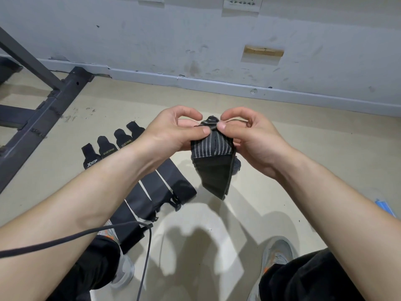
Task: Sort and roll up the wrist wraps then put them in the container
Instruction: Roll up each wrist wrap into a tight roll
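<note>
Two-handed pinch: left hand (171,132), right hand (251,135) grip top end of black grey-striped fabric wrist wrap (211,164), tail hanging free, likely so roll starts tight

This looks like a gym or a home workout room, though the narrow view leaves open which. A heavy dark steel frame (54,98), built of square tube like the foot of a rack or bench, stands on the floor (303,148) at the left. Black wrist wraps (156,187) lie in a row on the pale floor beside it, some printed with sports brand names. The grey-white wall (152,35) is scuffed and stained, with a chipped skirting board (217,84), a socket plate (242,3) high up and a patch of bare wood (263,51). The person wears grey running shoes (275,250).
</note>
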### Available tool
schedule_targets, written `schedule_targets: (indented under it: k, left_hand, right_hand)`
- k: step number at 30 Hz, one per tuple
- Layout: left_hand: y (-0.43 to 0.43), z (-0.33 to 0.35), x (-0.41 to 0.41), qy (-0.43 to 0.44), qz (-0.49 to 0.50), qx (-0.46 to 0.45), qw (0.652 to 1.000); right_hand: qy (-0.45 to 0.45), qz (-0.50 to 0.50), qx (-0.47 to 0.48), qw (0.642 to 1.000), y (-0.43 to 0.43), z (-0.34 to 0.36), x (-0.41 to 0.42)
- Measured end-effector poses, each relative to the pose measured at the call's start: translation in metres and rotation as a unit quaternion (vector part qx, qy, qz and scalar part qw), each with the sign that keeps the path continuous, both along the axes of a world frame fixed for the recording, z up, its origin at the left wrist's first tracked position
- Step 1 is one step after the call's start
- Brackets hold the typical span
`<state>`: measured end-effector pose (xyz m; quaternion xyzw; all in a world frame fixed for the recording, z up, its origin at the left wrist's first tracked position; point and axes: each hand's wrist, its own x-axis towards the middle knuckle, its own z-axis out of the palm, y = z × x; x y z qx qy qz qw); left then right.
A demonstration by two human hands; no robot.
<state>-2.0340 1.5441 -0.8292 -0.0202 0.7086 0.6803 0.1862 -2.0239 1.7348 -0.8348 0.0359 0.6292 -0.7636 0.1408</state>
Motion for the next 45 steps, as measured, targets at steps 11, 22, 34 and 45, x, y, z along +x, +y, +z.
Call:
schedule_targets:
  k: [11,22,34,45]
  left_hand:
    - [0.002,0.003,0.004,0.014,-0.012,0.083,0.996]
    - [0.001,0.003,0.004,0.018,-0.017,0.058,0.998]
    - [0.004,-0.011,0.007,0.022,0.046,0.038,0.998]
    - [0.006,-0.012,0.01,0.058,0.037,-0.005,0.998]
  right_hand:
    - [-0.032,0.032,-0.091,0.995,0.003,0.003,-0.002]
    - [0.031,0.034,0.028,0.999,0.001,-0.003,-0.004]
    - [0.032,-0.009,0.001,0.999,0.004,-0.007,-0.004]
    - [0.155,0.014,0.193,0.969,-0.001,-0.015,-0.002]
